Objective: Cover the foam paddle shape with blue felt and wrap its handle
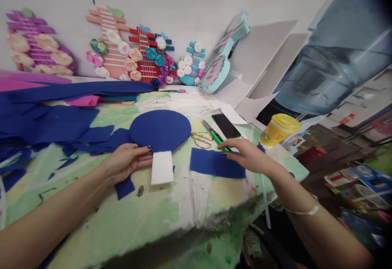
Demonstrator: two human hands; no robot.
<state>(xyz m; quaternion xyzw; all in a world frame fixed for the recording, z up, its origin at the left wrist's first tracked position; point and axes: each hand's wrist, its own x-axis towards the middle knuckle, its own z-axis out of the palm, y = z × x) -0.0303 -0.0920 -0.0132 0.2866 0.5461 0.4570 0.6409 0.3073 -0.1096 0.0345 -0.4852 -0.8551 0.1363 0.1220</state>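
Observation:
My left hand (130,161) grips the lower left edge of a blue oval piece (161,129), thumb on top and fingers beneath. A white rectangular tab (162,167) sticks out from the oval's lower edge. Over the right part of a blue rectangular strip (211,163) is my right hand (245,152), its fingers apart at the green-handled cutter (218,138); whether they touch it is unclear. Gold-handled scissors (202,138) lie between the oval and the cutter, their blades hidden. A black phone (226,125) rests just behind the cutter.
Blue scraps (55,122) cover the table's left side. Decorated guitar shapes (147,54) lean along the wall. A yellow-lidded cup (278,130) stands at the right edge, below a large water bottle (333,52). White boards (260,52) stand at the back right.

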